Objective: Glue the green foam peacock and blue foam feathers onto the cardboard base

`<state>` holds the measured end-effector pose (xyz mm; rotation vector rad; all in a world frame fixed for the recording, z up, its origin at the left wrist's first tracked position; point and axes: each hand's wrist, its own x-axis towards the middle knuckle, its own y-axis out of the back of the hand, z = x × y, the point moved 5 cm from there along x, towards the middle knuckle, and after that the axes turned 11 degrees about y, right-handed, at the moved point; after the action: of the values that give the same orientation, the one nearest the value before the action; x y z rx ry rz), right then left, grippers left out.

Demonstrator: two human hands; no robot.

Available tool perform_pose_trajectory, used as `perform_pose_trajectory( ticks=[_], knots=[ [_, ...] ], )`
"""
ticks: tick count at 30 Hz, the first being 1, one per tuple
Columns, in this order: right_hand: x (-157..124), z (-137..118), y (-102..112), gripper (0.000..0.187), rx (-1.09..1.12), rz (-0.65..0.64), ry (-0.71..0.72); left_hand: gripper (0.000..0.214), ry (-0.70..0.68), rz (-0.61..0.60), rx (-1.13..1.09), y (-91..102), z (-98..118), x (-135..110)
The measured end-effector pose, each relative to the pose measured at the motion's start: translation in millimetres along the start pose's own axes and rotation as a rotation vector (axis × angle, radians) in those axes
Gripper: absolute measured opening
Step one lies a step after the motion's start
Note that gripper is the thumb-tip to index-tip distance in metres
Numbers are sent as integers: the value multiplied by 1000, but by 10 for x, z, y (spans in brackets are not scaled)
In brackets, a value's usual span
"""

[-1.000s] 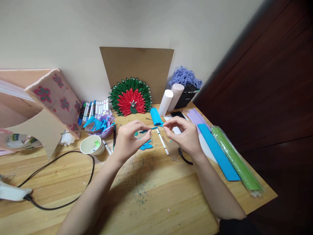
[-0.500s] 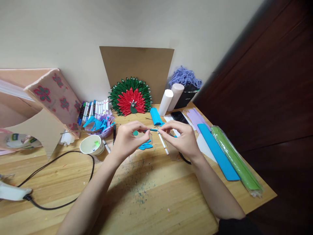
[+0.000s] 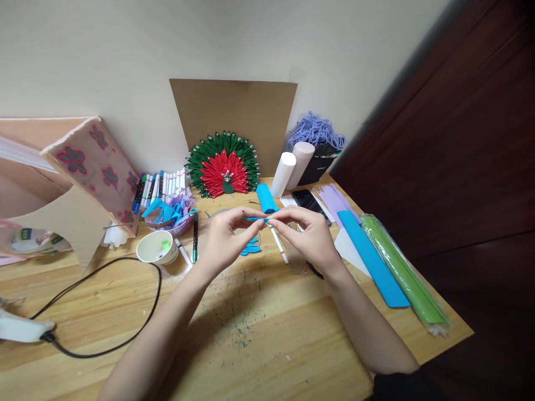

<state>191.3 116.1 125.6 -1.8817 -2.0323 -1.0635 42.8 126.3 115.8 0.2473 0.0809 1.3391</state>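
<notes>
My left hand and my right hand meet fingertip to fingertip above the middle of the table. Both pinch a narrow blue paper strip between thumb and forefinger; most of it is hidden by the fingers. Under my left hand lie blue paper petals, partly covered. A white marker rests below and between the hands. Behind the fingertips is a folded piece of blue paper.
A peacock decoration with red and green petals leans on a brown board. Left are a paper bowl, a basket of scraps and a glue gun with a black cord. Right lie a phone, blue paper and wrapped green paper.
My left hand has moved a little to the right, so its fingertips now meet those of my right hand. Less of the blue strip shows between them.
</notes>
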Motion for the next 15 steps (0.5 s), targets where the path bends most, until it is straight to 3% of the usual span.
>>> perform_pose_trajectory(
  ticks=[11,15],
  knots=[
    [-5,-154,1,14,-181,-42,310,25,57,-16,-77,12,18,-6],
    [-18,-157,-25,15,-166,-68,338,24,99,-12,-119,9,-18,9]
  ],
)
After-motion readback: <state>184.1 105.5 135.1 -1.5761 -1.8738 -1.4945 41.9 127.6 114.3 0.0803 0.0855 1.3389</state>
